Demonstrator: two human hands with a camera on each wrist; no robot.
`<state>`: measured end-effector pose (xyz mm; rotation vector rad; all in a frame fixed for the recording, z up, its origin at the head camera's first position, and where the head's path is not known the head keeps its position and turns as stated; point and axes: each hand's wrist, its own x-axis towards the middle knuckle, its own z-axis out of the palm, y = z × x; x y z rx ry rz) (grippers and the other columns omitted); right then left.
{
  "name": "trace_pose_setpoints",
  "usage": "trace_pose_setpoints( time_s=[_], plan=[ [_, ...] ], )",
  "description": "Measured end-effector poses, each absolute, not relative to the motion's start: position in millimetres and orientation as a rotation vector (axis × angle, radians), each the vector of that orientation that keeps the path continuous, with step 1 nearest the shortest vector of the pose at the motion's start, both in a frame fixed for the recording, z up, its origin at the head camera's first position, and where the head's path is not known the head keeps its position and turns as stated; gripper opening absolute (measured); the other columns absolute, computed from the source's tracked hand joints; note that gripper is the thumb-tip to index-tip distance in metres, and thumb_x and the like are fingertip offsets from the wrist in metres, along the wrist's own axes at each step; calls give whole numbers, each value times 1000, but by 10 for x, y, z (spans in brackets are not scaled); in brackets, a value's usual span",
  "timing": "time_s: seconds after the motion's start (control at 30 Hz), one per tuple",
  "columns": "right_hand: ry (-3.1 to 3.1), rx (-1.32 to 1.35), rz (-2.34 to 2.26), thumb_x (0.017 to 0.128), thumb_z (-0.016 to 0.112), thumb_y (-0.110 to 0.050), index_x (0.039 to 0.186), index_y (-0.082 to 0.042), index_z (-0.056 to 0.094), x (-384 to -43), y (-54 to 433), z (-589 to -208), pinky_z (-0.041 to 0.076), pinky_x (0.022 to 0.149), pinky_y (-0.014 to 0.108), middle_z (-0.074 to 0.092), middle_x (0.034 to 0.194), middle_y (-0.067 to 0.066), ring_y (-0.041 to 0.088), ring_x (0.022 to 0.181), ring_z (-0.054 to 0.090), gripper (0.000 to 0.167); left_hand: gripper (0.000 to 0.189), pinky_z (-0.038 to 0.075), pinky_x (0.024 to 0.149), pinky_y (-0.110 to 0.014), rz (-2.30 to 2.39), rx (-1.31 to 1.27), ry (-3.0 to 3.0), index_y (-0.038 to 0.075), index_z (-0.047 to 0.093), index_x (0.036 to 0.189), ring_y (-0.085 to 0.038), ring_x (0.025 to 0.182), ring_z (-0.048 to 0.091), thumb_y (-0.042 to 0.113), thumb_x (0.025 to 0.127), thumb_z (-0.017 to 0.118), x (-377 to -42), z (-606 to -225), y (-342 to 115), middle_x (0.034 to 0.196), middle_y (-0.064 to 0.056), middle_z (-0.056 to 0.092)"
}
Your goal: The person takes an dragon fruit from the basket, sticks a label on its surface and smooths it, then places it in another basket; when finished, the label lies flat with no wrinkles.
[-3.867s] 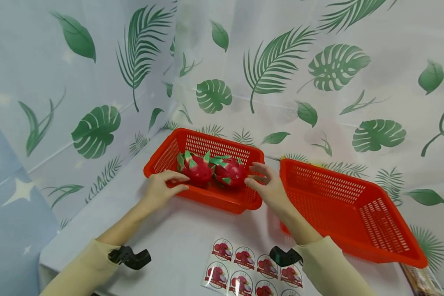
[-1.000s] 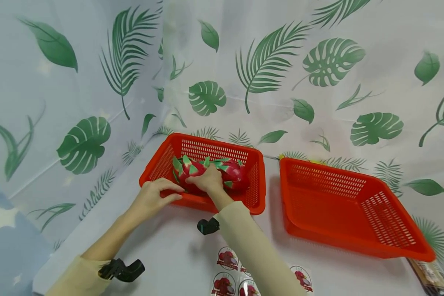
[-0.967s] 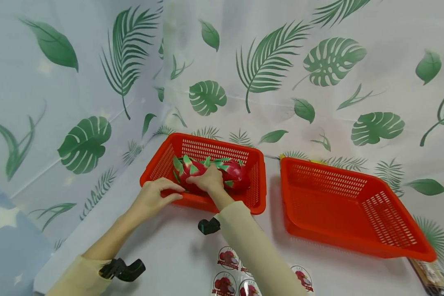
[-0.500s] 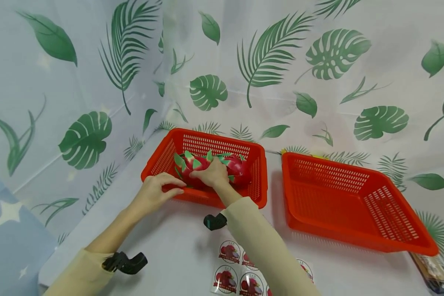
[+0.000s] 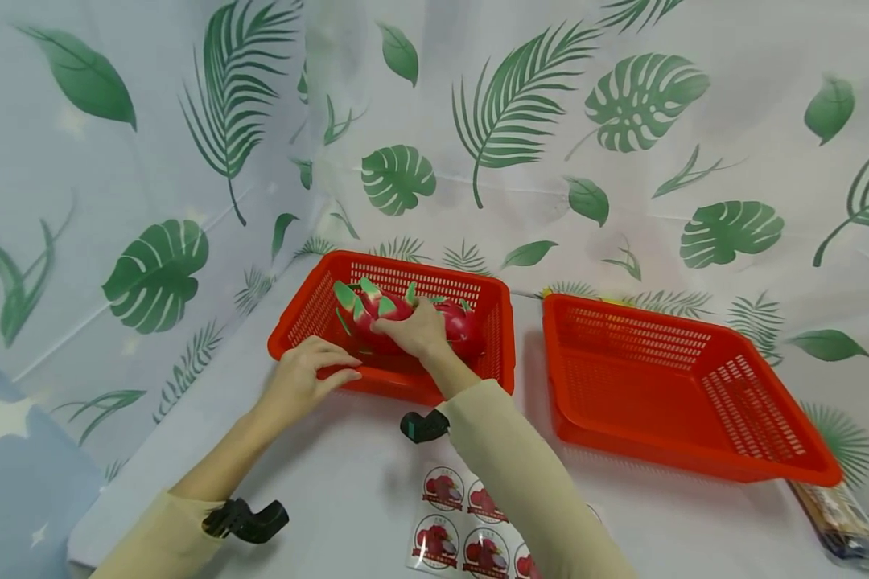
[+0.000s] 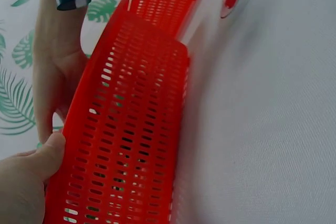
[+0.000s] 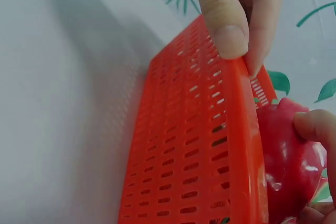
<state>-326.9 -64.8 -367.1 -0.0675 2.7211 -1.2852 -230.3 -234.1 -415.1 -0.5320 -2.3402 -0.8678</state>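
Two red dragon fruits with green-tipped scales are in the left red basket (image 5: 508,342). My right hand (image 5: 420,328) reaches over the front rim and grips the left dragon fruit (image 5: 368,328); the right wrist view shows its thumb on the red skin (image 7: 281,156). The other dragon fruit (image 5: 465,331) sits just to the right, partly behind that hand. My left hand (image 5: 306,378) holds the basket's front rim near its left corner. In both wrist views the left thumb (image 6: 51,153) presses the rim from outside. The fingers under the held fruit are mostly hidden.
A second red basket (image 5: 644,402) stands to the right on the white table (image 5: 319,498). A sheet of round dragon fruit stickers (image 5: 442,490) lies in front, partly under the right sleeve. A clear packet (image 5: 840,515) lies at the far right. Leaf-patterned curtains hang behind.
My right hand has gone from the basket's right side to the left dragon fruit, which now sits slightly higher. My left hand stays at the front rim.
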Motion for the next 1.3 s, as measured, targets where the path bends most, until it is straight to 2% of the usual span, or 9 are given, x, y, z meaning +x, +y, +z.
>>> trace_pose_setpoints(
  time_s=[0.23,0.47,1.03,1.3],
  plan=[
    [2663,-8,-1342,72,77,-43,140,-14,36,-3288,-605,-3624,43,93,49,45,132,9,27,118,40,85,18,51,68,-29,-871,-517,-2355,12,76,91,-13,86,56,19,75,80,-2336,-4173,-2336,86,4,69],
    [2561,-38,-1484,74,76,-42,142,-15,33,-3300,-459,-3480,47,90,44,44,134,5,24,117,41,85,17,50,68,-30,-877,-534,-2324,13,76,90,-13,85,57,18,75,81,-2374,-4174,-2325,85,5,69],
    [2349,-202,-1618,79,73,-36,142,-18,34,-3084,325,-3068,51,84,38,42,136,1,22,120,40,76,16,49,70,-33,-855,-548,-2303,14,76,88,-13,84,58,15,73,81,-2333,-4153,-2317,86,5,70],
    [2267,-225,-1622,81,72,-29,143,-17,31,-2856,712,-2959,51,85,41,43,135,3,26,123,40,75,17,49,71,-30,-846,-557,-2311,14,76,88,-11,85,58,16,72,82,-2299,-4132,-2304,87,6,69]
  ],
)
